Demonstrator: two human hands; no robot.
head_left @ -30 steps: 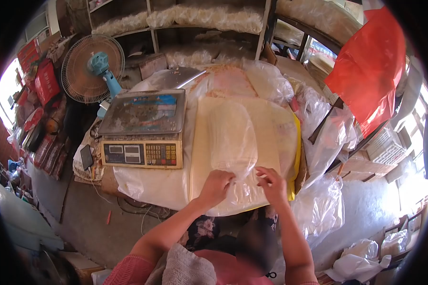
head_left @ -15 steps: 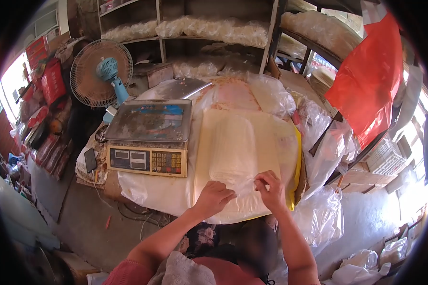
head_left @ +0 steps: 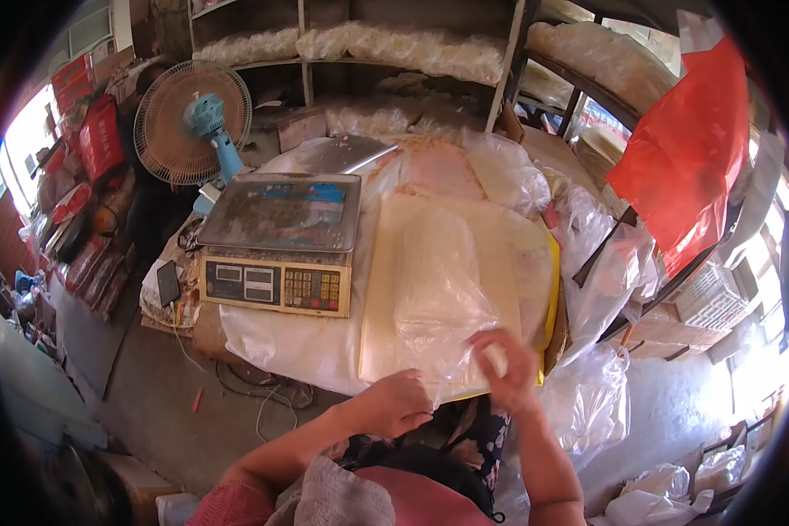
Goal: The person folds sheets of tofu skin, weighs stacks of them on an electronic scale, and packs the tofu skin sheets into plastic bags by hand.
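Observation:
A clear plastic bag (head_left: 434,302) lies on pale yellowish sheets (head_left: 381,289) in the middle of the table, its near end reaching down between my hands. My left hand (head_left: 394,403) is closed on the near left end of the bag, at the table's front edge. To the right, my right hand (head_left: 507,368) is partly smeared by motion, its fingers curled at the bag's right side; whether they pinch the plastic is unclear. Left of the sheets stands a weighing scale (head_left: 276,245) with a metal pan and a keypad.
A blue fan (head_left: 206,114) stands behind the scale at the left. A phone (head_left: 168,282) lies at the table's left edge. Shelves (head_left: 307,53) with bagged goods stand at the back. A red plastic bag (head_left: 684,158) hangs at the right.
My left hand has come down and nearer my body, and its fingers have closed further. My right hand has also moved slightly lower. The bag's near end is pulled up and stretched toward my hands.

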